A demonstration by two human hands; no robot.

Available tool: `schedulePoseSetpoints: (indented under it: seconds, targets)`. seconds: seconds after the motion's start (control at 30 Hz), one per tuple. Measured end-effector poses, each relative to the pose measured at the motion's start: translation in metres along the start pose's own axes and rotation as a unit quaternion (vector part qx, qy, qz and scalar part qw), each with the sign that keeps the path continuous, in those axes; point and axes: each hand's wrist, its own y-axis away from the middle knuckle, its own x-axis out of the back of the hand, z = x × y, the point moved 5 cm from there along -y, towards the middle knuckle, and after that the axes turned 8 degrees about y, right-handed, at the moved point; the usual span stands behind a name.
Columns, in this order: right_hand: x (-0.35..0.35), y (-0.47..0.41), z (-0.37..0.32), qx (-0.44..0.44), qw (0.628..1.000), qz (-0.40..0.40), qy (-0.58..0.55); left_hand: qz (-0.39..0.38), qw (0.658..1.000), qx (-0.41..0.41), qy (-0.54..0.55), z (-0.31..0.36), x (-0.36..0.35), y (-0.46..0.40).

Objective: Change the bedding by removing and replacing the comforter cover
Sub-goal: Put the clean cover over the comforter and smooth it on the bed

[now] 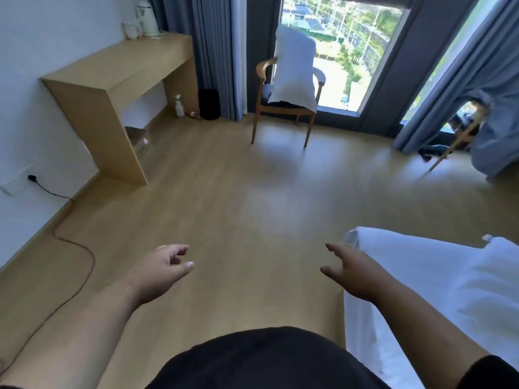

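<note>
Hands held apart, left hand [163, 269] and right hand [352, 272] both empty with loose fingers, beside white bed [421, 279].

A light wood floor [230, 192] stretches ahead of me. On it stand a wooden chair [283, 108] holding an upright white pillow [295, 71], a wooden desk [118, 88], a cardboard box [140, 141] beneath the desk, a spray bottle [179, 105], a black bin [209, 104], and a trailing black cable [81, 248]. A white-sheeted bed [421, 276] sits at my right.
</note>
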Motion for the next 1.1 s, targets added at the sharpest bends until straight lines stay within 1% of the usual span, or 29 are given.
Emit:
schedulePoseSetpoints:
  seconds: [0.13, 0.23, 0.37, 0.53, 0.7, 0.87, 1.0, 1.1]
  targets:
    - [0.035, -0.041, 0.014, -0.046, 0.998, 0.032, -0.04, -0.063, 0.996, -0.03, -0.049, 0.057, 0.008, -0.096]
    - [0.052, -0.058, 0.042, -0.093, 0.992, 0.056, -0.072, -0.109, 0.989, -0.058, -0.076, 0.104, -0.009, -0.16]
    - [0.072, -0.087, 0.099, -0.152, 0.978, 0.085, -0.114, -0.149, 0.979, -0.093, -0.103, 0.171, -0.057, -0.25]
    - [0.102, -0.158, 0.191, -0.198, 0.964, 0.094, -0.151, -0.198, 0.968, -0.096, -0.123, 0.249, -0.141, -0.352]
    - [0.159, -0.252, 0.278, -0.21, 0.96, 0.067, -0.171, -0.214, 0.963, -0.091, -0.136, 0.332, -0.2, -0.432]
    - [0.222, -0.327, 0.336, -0.204, 0.965, 0.049, -0.159, -0.214, 0.959, -0.121, -0.144, 0.414, -0.242, -0.496]
    - [0.241, -0.365, 0.374, -0.209, 0.963, 0.041, -0.163, -0.212, 0.959, -0.115, -0.149, 0.454, -0.272, -0.545]
    - [0.245, -0.395, 0.411, -0.233, 0.956, 0.036, -0.176, -0.228, 0.944, -0.145, -0.188, 0.49, -0.311, -0.593]
